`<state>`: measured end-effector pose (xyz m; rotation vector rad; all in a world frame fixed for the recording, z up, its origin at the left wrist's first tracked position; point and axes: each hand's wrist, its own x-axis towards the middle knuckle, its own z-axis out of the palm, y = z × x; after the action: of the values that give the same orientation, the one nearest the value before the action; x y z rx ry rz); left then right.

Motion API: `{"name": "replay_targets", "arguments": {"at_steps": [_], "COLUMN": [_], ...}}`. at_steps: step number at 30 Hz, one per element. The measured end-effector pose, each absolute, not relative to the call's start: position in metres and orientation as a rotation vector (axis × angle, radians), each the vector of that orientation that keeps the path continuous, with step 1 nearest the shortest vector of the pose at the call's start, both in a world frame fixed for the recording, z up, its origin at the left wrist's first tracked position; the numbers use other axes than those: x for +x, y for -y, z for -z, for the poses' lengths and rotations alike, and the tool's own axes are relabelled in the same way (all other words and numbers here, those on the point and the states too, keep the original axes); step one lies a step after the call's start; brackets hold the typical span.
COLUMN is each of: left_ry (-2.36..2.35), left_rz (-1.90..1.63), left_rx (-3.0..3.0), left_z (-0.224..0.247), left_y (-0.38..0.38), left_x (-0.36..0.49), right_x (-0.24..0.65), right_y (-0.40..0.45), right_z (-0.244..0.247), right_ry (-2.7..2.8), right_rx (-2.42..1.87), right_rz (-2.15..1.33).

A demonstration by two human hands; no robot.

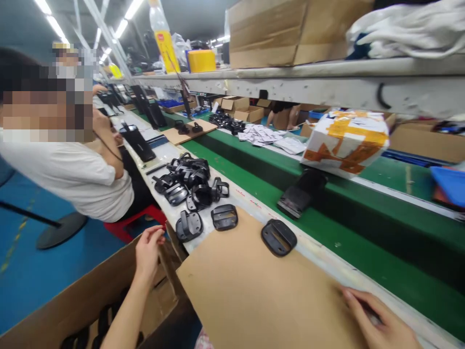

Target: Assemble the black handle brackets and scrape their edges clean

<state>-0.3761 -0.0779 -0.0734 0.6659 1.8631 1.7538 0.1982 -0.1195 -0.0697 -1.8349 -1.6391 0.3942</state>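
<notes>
My left hand (148,249) is over the edge of an open carton, left of the bench, its fingers curled together; whatever they may pinch is too small to make out. At the right, my right hand (379,317) lies by the edge of a brown cardboard sheet (250,291), fingers closed, their contents hidden. A black plastic bracket (279,237) with a slot lies on the sheet. Another bracket (224,217) sits at its far edge, and a third bracket (189,226) lies closest to my left hand. Behind them is a pile of black plastic parts (189,172).
Black parts lie inside the carton (90,286) below my left arm. A green conveyor belt (247,179) runs alongside, carrying a black device (301,194) and a taped white box (347,140). A shelf (327,82) overhangs it. A co-worker (69,179) sits at the left.
</notes>
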Motion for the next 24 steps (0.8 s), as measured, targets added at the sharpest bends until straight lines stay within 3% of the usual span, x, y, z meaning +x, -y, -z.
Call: {"name": "replay_targets", "arguments": {"at_steps": [6, 12, 18, 24], "left_ry": [-1.670, -1.159, -0.888, -0.903], "left_rz": [-1.213, -0.793, -0.579, -0.604], "left_rx": [1.447, 2.321, 2.606, 2.486], "left_z": [0.017, 0.003, 0.013, 0.003], "left_y": [0.065, 0.028, -0.035, -0.058], "left_x": [-0.282, -0.176, -0.117, -0.102], "right_x": [0.184, 0.183, 0.197, 0.229], "right_y": [0.123, 0.124, 0.163, 0.267], "right_z": [0.051, 0.041, -0.005, -0.039], "right_ry": [1.611, 1.502, 1.393, 1.383], "right_rx": [-1.735, -1.719, -1.789, -2.028], "right_rz": [-0.489, -0.682, -0.681, -0.556]}}
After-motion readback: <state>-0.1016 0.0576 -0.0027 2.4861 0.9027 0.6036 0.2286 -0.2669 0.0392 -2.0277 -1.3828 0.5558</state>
